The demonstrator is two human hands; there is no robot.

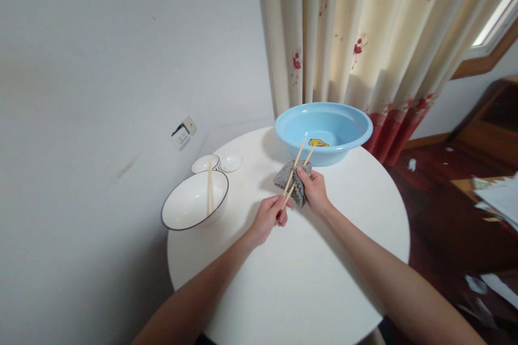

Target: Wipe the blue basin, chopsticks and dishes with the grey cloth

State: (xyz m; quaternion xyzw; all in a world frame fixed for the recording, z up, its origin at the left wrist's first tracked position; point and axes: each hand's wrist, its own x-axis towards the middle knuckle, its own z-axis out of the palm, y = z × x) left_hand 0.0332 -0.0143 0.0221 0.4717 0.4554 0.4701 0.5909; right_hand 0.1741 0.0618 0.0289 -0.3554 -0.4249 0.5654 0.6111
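My left hand [272,212] is closed around the lower ends of two light wooden chopsticks [298,154], which point up and away to the right. A grey cloth [285,173] is bunched in my right hand [314,187], its thumb pressing on it. The cloth lies against the middle of the chopsticks and partly covers one of them. Both hands are above the white round table, just in front of a light blue basin [324,157] with a yellow duck picture inside.
On the table's left stand a large white bowl [182,207] with a dark rim, another pair of chopsticks [210,194] leaning in it, and two small white dishes behind. A wall borders the left; a curtain [340,27] hangs behind the basin. Papers [499,197] lie at right.
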